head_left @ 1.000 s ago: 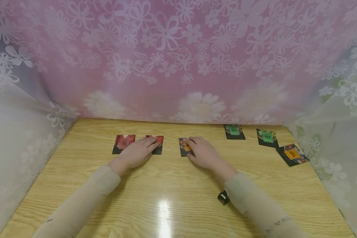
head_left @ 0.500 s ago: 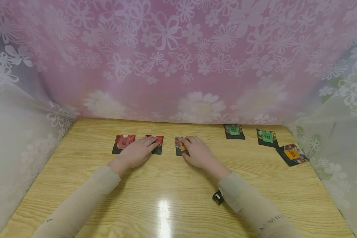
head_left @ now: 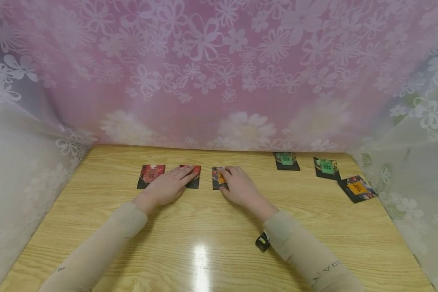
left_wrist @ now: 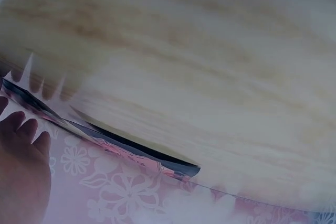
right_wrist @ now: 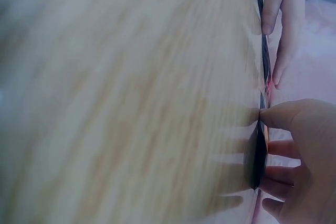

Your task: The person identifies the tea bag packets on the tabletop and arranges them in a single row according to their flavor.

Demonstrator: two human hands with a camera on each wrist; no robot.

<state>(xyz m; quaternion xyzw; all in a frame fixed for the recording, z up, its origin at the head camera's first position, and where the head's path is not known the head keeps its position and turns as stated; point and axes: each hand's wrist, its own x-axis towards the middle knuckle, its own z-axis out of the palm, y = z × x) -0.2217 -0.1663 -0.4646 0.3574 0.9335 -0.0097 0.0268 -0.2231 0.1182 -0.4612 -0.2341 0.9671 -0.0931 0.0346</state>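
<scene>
In the head view my left hand (head_left: 165, 187) lies flat, its straight fingers resting on a small square black-and-red packet (head_left: 195, 181). Partly behind that hand's left side is a similar packet with a pink-red label (head_left: 151, 175). My right hand (head_left: 241, 188) rests its fingertips on an orange-labelled packet (head_left: 216, 178), thumb by its near edge and covering its right part. The right wrist view shows that packet's dark puffy edge (right_wrist: 256, 156) low on the table, under the spread fingers. The left wrist view shows two packets edge-on, one of them a dark-edged packet (left_wrist: 142, 150).
Two green-labelled packets, one at the back (head_left: 286, 161) and one farther right (head_left: 327, 168), lie on the wooden table (head_left: 168, 251). Another orange-labelled packet (head_left: 357, 189) overlaps its neighbour's corner. A pink floral curtain (head_left: 219, 81) borders the far edge.
My right hand has slid the orange-labelled packet left, closer to the red packet under my left hand. The left hand and the other packets have stayed put.
</scene>
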